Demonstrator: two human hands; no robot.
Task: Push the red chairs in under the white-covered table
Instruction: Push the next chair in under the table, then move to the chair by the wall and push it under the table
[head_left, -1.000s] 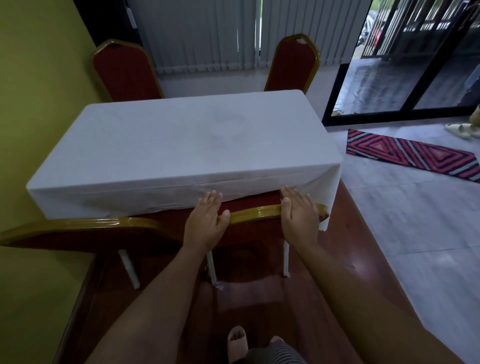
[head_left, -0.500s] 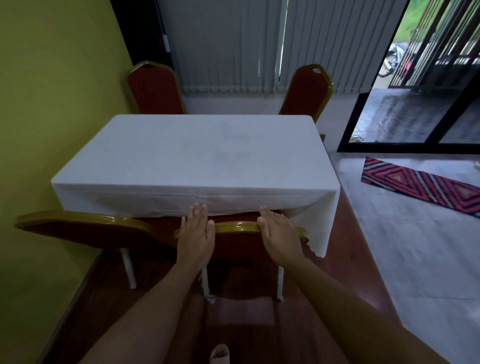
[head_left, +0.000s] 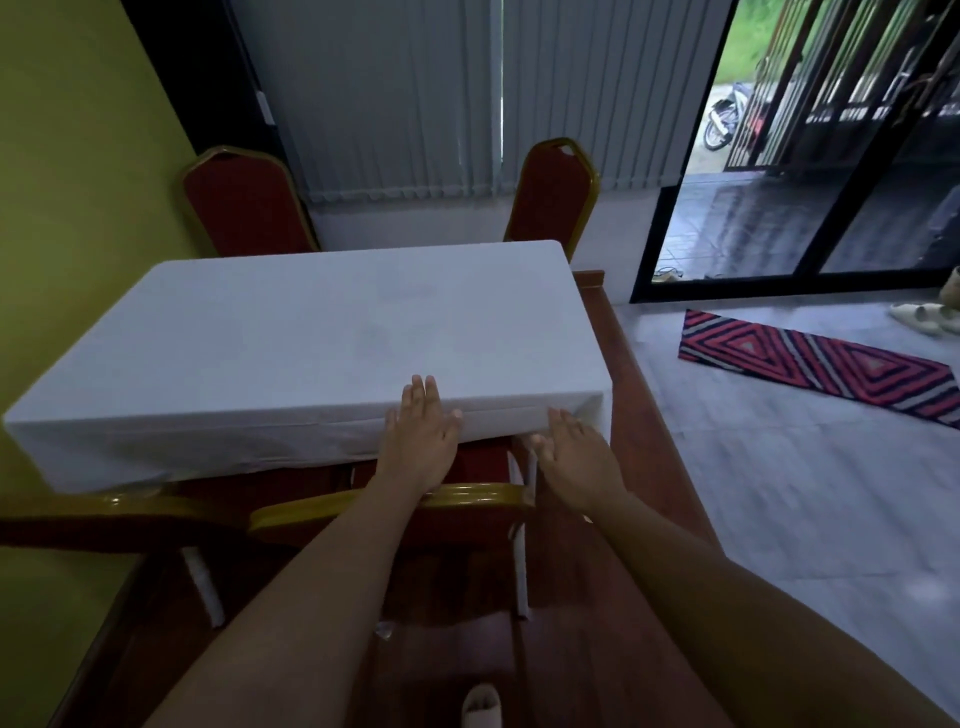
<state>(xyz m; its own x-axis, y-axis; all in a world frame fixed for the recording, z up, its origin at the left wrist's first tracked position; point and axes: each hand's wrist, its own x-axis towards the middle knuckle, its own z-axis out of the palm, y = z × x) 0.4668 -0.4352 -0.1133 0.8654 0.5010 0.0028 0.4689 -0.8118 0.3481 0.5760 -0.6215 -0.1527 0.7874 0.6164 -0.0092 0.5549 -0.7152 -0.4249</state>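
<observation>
1. Fingers (head_left: 415, 395) of the left hand (head_left: 421, 441) lay spread and flat, loose, grasping nothing, their tips over the near edge of the white cloth; the right hand (head_left: 582, 462) hovered just beside it, likewise splayed and empty.
2. Below both forearms ran the gold top rail of the near right chair (head_left: 467, 496), its long axis lying left to right, across the line of the arms. It sat behind the hands, toward the person, so either hand would have had to draw back to press it again; the left forearm crossed directly over the rail and was nearer.
3. That chair's red seat reached under the cloth's hem, though how far in it sat was hard to judge from above.
4. A second near left chair (head_left: 130, 512) showed a glossy gold rail and dark red padding, its white legs on the polished wood floor (head_left: 649, 415).
5. Smooth white fabric draped the counter (head_left: 311, 338), falling in a soft skirt.
6. Two far chairs (head_left: 244, 202) stood upright behind it, arched red backs edged in gold.
</observation>
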